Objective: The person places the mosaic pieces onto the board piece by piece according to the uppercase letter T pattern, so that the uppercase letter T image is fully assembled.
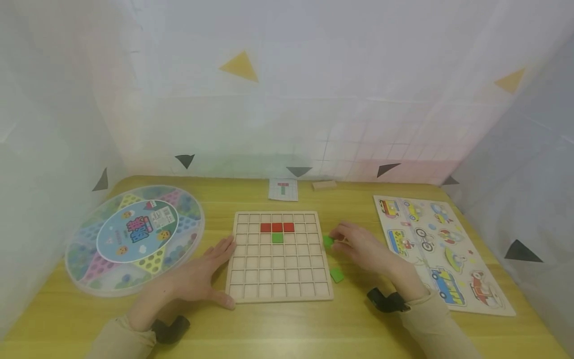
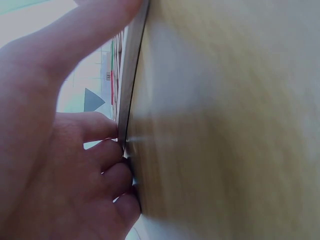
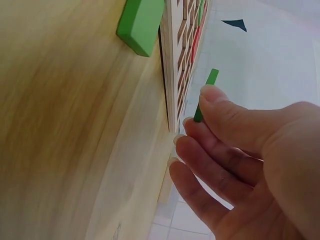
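A wooden grid board (image 1: 279,275) lies on the table. Three red square tiles (image 1: 277,227) fill a row of cells near its top, and one green tile (image 1: 277,238) sits under the middle red one. My left hand (image 1: 195,280) rests at the board's left edge, thumb and fingers spread along it. Beyond the right edge, my right hand (image 1: 365,249) pinches a green square tile (image 3: 213,76) between thumb and fingertips; in the right wrist view this tile stands on edge, off the table. Another green tile (image 1: 337,275) lies on the table beside the board's lower right.
Behind the board lie a paper card (image 1: 283,190) with a red and green T pattern and a small wooden block (image 1: 325,185). A round Chinese checkers box (image 1: 134,239) is at the left, a vehicle picture puzzle (image 1: 441,254) at the right. White sheeting (image 1: 287,119) surrounds the table.
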`<state>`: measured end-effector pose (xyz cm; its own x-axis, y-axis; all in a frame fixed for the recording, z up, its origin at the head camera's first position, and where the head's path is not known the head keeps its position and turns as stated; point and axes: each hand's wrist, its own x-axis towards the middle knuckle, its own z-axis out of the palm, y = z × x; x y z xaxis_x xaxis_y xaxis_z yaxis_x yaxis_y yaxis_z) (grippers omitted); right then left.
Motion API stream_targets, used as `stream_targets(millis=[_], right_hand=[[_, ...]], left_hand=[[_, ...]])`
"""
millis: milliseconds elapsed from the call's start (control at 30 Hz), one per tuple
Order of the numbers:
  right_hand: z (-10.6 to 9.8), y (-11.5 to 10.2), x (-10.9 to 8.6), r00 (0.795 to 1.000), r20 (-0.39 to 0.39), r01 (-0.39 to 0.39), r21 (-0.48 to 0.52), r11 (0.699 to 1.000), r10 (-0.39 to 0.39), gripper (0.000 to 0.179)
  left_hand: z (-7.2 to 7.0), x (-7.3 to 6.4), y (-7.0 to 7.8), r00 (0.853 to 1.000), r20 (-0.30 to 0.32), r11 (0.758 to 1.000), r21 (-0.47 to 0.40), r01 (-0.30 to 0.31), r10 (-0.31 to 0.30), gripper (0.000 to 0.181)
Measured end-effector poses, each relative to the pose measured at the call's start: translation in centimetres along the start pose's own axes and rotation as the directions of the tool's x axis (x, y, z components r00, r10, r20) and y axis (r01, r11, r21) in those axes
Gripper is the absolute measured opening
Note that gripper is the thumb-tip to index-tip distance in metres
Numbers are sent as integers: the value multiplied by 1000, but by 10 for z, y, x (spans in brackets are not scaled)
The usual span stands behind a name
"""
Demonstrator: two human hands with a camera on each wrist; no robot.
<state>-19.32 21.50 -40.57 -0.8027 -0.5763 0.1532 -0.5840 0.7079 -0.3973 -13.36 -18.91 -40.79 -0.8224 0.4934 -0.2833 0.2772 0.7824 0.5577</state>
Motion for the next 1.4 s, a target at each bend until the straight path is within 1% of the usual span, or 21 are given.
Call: stream_targets(millis=[233,600,700,900,1167,1267,1400], right_hand=[[1,-2,1,999,-23,28,5,1000,-27,14],[1,-7,2,997,-55,52,14,999,-51,13],[2,-10,5,997,-47,57,3,998,-57,14],[2,-22,17,997,-21,79,12,997,-78,15],[5,-41,30,998,33,60,31,998,-61,17],[6,-46,34,997,38,62,41,997,-64,18],[7,-52,37,997,27,76,46,996,-77,18]], left_hand=[[-1,0,1,1000,2,1000,-5,12,-12,128],[0,0,2,1000,2,1000,-1,2,-2,129],[1,0,1,1000,1,1000,3,0,0,129],[1,0,0,1000,-5,1000,1,-3,3,129],[2,0,-1,1000,-5,1000,-1,-5,5,129],[2,1,-1,1000,-6,1000,2,-4,4,129],[2,1,-1,1000,-5,1000,4,-5,5,129]])
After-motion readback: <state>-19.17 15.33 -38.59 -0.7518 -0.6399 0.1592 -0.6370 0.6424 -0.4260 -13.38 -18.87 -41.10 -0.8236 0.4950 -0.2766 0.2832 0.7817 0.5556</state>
